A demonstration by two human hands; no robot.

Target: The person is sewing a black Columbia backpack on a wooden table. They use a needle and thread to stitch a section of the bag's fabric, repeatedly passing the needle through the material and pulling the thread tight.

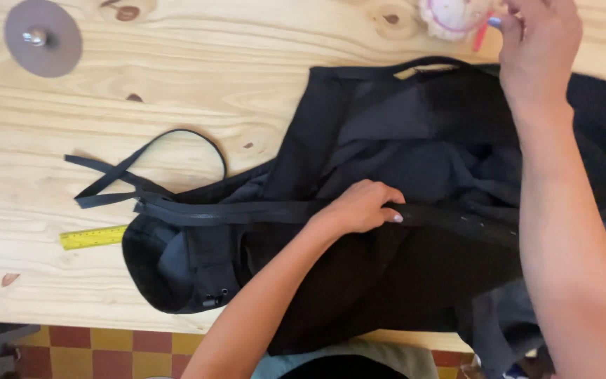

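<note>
The left grip [362,207] is closed on a black strap [247,210] lying across the black garment [387,274] spread on the wooden counter [212,63]; the right grip [538,38] reaches to the far edge, fingers pinched together at a pink pincushion [450,14]; a yellow ruler [92,237] pokes from under the garment; a grey disc [42,38] sits far left.

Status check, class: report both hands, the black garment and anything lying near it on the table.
Left hand pressing zipper tape onto black garment. Right hand up at pincushion, fingers pinching a pin. Yellow ruler pokes out beside the garment.
</note>
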